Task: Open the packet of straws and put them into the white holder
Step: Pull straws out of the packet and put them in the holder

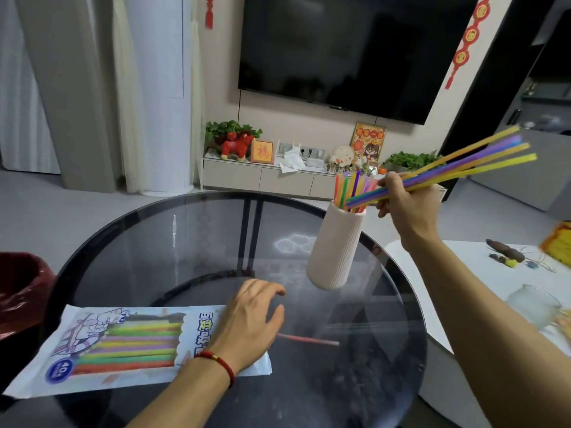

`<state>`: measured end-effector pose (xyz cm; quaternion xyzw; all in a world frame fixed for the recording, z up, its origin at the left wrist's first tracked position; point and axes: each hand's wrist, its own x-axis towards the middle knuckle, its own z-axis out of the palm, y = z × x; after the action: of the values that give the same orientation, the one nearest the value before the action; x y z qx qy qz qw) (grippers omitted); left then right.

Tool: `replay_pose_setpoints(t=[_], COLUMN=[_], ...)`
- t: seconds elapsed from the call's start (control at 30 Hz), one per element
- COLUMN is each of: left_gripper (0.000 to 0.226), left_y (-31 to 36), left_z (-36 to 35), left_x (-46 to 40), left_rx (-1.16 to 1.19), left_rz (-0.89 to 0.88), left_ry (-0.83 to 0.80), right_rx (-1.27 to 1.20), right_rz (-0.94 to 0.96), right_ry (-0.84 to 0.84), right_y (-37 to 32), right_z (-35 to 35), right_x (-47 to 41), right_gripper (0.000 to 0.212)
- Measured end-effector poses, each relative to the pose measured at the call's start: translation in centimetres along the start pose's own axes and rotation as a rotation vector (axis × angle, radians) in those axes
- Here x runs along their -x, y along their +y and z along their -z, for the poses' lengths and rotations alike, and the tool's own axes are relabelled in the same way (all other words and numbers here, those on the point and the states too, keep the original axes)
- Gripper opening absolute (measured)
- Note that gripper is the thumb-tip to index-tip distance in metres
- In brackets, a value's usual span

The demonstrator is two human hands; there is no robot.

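right hand (404,200): raised, fingers curled round a bundle of yellow and purple plastic straws (469,163), lower tips at the mouth of the white ribbed holder (335,247) | holder: on round dark glass tabletop (191,242), other coloured straws inside | left hand (250,322): relaxed, fingers spread, resting on open end of printed white straw packet (123,344) | one pink straw (309,339) lies loose just beside it

The holder (335,245) is white with fine vertical ribs; the straws (352,186) in it are orange, green, purple and yellow. Left of the holder, the white packet (123,344) shows blue lettering and rainbow stripes. Just beside it lies a pink straw (309,339).
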<state>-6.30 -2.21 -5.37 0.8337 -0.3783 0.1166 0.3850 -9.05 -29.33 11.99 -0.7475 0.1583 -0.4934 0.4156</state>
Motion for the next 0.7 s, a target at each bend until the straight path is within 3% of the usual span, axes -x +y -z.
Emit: replay_pose_setpoints(t=[0.27, 0.37, 0.5, 0.7], left_gripper=[0.026, 0.027, 0.030, 0.034], left_y=[-0.1, -0.1, 0.0, 0.3], left_z=[0.1, 0.2, 0.3, 0.5], left_x=[0.0, 0.0, 0.1, 0.1], left_rx=[0.015, 0.013, 0.022, 0.032], left_rz=[0.018, 0.021, 0.046, 0.068], left_ry=[-0.013, -0.023, -0.032, -0.051], right_rx=[0.401, 0.441, 0.462, 0.409], right_rz=[-0.017, -0.035, -0.074, -0.055], right_ry=[-0.200, -0.268, -0.325, -0.256], right_y=[-2.1, -2.6, -3.3, -3.4], right_z=[-2.2, -2.9, -3.3, -3.0], right_x=[-2.6, -2.9, -3.4, -3.7], right_gripper=[0.024, 0.019, 0.027, 0.039])
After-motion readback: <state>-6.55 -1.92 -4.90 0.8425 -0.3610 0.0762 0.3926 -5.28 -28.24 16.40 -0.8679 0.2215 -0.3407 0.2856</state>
